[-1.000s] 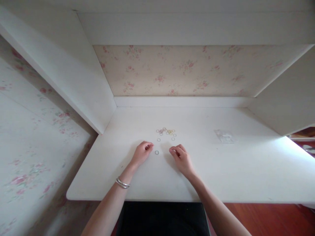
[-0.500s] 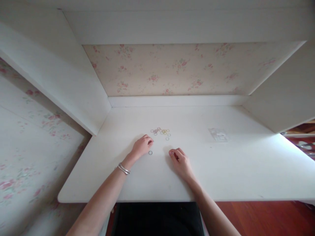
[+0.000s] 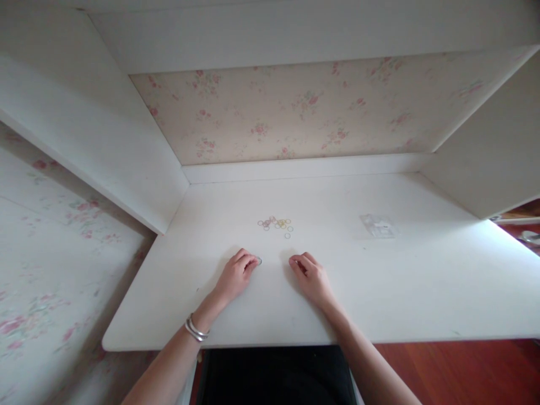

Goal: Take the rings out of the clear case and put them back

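White desk [image 3: 400,292] under your hands: your left hand [image 3: 234,275] lies with fingertips touching a small ring [image 3: 259,261]; your right hand [image 3: 312,277] rests curled nearby, grip unclear. Farther back lie loose rings [image 3: 275,224], a clear packet [image 3: 378,225] right.

Left hand [image 3: 234,275] drawn back nearer from the ring pile [image 3: 276,224] on the counter [image 3: 400,292], its fingers [image 3: 251,261] now touching the lone ring [image 3: 259,261] that lay clear beside them, two loose rings gone from the pile's near edge.
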Demonstrator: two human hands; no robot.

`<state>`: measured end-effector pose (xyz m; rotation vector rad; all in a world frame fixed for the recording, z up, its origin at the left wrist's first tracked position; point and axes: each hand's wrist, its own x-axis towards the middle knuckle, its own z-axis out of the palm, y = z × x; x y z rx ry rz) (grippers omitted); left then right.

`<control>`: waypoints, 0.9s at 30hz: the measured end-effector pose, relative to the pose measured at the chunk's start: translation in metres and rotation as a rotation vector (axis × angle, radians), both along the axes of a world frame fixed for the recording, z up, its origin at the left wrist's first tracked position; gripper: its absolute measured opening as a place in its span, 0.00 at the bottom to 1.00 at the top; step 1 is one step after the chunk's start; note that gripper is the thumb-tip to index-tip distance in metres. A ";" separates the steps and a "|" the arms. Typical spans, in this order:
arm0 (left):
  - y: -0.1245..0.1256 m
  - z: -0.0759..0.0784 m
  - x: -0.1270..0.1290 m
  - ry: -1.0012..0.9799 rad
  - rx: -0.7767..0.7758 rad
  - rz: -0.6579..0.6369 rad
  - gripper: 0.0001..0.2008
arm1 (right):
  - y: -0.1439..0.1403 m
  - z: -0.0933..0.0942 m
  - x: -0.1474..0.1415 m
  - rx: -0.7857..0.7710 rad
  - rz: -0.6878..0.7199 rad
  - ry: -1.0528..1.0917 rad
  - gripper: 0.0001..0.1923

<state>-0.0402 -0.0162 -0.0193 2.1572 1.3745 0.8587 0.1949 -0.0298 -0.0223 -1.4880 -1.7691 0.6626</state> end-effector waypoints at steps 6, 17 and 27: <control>-0.001 -0.002 0.002 0.146 0.081 -0.003 0.08 | 0.001 0.000 -0.001 -0.005 -0.008 -0.005 0.15; -0.001 0.001 0.004 0.204 0.046 0.005 0.10 | 0.001 0.003 -0.002 0.005 -0.020 -0.018 0.17; -0.003 0.006 0.004 0.126 0.014 0.015 0.10 | 0.001 0.004 -0.002 -0.001 -0.019 -0.015 0.17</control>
